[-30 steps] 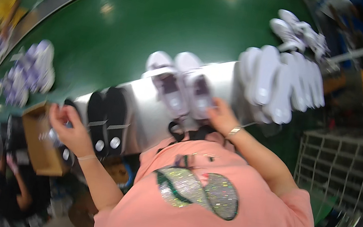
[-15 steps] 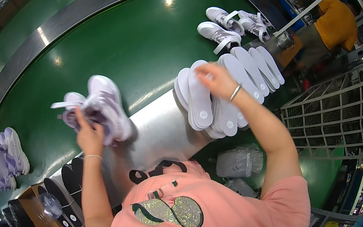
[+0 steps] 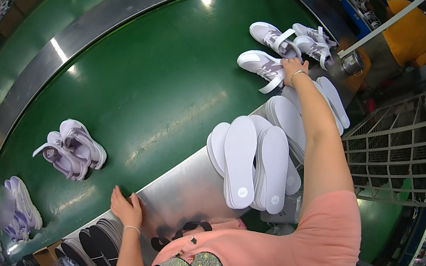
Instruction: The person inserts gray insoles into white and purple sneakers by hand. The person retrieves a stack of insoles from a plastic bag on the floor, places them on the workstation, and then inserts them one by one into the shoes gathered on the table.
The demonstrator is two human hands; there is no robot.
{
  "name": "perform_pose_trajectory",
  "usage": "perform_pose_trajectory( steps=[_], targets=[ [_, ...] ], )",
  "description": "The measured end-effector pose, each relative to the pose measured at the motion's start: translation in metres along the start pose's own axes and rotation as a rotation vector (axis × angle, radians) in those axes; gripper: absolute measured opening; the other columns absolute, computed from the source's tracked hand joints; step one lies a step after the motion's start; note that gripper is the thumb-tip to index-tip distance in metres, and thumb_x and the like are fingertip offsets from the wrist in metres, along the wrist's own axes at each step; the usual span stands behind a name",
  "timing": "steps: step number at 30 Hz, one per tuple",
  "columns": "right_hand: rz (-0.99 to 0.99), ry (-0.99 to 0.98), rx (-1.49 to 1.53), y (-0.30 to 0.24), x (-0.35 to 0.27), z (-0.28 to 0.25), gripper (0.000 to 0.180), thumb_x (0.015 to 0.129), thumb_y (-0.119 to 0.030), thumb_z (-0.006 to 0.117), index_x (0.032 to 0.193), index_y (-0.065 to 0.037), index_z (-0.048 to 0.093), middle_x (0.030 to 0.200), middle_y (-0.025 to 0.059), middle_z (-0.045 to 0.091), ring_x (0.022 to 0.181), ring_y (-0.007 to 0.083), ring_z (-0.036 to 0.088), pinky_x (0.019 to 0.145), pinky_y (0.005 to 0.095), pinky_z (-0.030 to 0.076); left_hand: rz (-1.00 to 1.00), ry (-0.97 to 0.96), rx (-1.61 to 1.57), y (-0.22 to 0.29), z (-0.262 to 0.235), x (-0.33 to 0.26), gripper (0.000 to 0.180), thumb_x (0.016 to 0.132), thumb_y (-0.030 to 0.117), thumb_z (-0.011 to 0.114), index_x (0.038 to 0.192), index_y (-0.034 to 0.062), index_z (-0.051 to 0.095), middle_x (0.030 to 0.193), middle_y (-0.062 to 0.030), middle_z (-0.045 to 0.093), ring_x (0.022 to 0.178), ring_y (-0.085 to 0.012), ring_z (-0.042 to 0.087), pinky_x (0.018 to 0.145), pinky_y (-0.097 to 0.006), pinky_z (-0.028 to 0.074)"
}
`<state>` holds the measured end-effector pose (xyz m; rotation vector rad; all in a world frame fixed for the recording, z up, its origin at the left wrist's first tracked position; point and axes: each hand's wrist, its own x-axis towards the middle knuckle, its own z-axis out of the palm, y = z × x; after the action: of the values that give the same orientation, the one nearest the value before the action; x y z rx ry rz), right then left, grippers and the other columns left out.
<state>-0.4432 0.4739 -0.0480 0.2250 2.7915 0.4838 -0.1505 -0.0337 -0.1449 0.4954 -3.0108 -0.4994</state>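
- Reaching beyond the right end of the metal ledge, the right hand has its fingers at the heel end of a white-and-grey shoe; whether they are clenched on it, I cannot tell
- That shoe sits on the green surface beyond the ledge's right end, toe pointing left, a white strap sticking out toward the ledge
- More shoes of the same kind stand just behind it, farther from the ledge
- At the far edge of the ledge, toward its left part, the left hand is released, fingers loosely spread, holding nothing
- Beyond the ledge's left part, a pale pair of shoes stands close together on the green surface
- Farther left of the ledge are some lilac shoes
- White insoles lie in overlapping stacks along the ledge's right half
- Black insoles lie bundled at the ledge's left end, near a cardboard box
- Right of the ledge stands a wire rack
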Motion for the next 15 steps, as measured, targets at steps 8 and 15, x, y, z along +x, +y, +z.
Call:
perform_pose_trajectory(
  steps=[8,15],
  targets=[
    [0.141,0.249,0.360,0.036,0.095,0.032,0.027,0.071,-0.027,0.052,0.096,-0.025,0.061,0.122,0.0085,0.043,0.112,0.0306,0.038,0.091,0.0376,0.035,0.012,0.008,0.139,0.009,0.011,-0.002,0.037,0.078,0.020,0.043,0.108,-0.0009,0.047,0.120,-0.0174,0.041,0.110,-0.0291,0.038,0.095,-0.045,0.019],
    [0.206,-0.102,0.182,0.003,0.099,0.015,0.037,0.071,-0.028,0.054,0.108,-0.019,0.056,0.125,0.0074,0.042,0.117,0.0302,0.032,0.091,0.0451,0.032,0.017,0.041,0.135,0.012,0.010,0.001,0.036,0.077,0.020,0.045,0.105,-0.0011,0.049,0.119,-0.0191,0.041,0.110,-0.0306,0.038,0.094,-0.046,0.021]
  ],
)
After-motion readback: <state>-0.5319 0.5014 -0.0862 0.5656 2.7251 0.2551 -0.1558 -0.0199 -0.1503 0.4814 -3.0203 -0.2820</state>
